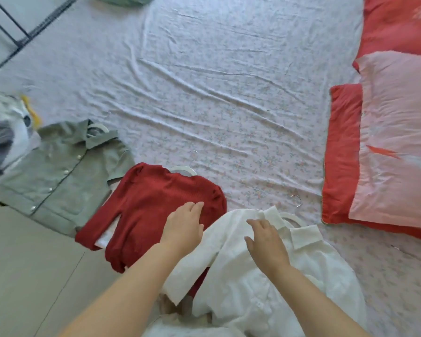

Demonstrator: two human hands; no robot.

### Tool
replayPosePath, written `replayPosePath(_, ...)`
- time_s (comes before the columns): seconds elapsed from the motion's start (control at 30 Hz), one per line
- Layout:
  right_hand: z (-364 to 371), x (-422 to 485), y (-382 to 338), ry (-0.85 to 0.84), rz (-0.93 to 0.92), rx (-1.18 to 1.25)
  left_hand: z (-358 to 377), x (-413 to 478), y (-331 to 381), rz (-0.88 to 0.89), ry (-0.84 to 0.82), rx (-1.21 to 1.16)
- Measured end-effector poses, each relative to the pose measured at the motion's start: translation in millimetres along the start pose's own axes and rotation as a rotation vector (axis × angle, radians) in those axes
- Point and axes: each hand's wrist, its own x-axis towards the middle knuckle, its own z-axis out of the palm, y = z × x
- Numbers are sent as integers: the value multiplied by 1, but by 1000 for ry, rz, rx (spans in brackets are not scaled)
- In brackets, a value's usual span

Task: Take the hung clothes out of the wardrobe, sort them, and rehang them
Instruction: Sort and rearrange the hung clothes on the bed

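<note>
Three garments on white hangers lie in a row along the near edge of the bed. A grey-green buttoned shirt (56, 176) is at the left, a red knit sweater (153, 203) in the middle, a white collared shirt (260, 283) at the right, partly over the sweater's lower edge. My left hand (184, 227) rests flat, fingers apart, on the sweater by the white shirt's shoulder. Over the white shirt's chest, just below its collar, my right hand (265, 242) lies with spread fingers. Neither hand grips cloth.
The bed sheet (229, 93) is pale with a small floral print and wrinkled. Red and pink pillows (387, 142) lie at the right. A blurred grey-and-white garment (5, 135) lies at the far left. A green cloth (122, 0) is at the top edge. The floor (29, 276) shows at lower left.
</note>
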Motion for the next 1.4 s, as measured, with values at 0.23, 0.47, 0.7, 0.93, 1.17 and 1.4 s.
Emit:
replayPosePath(0.23,18,10,-118,-34,-198,-86,-41,-63,-126,-244,109,-25)
replayPosePath(0.47,76,16,-270,-25,-307,-186,-71,-120,-275,-370,161,-85)
replayPosePath(0.7,156,21,-440,-85,-403,-205,-114,-180,-443,-446,159,-93)
replayPosePath(0.93,202,47,-563,-148,-491,-273,-147,-208,-556,-554,179,-162)
replayPosePath(1.17,245,118,-671,-217,-544,-283,-180,-187,-670,-674,164,-155)
replayPosePath(1.4,263,193,-784,-255,-611,-382,-238,-150,-771,-741,171,-151)
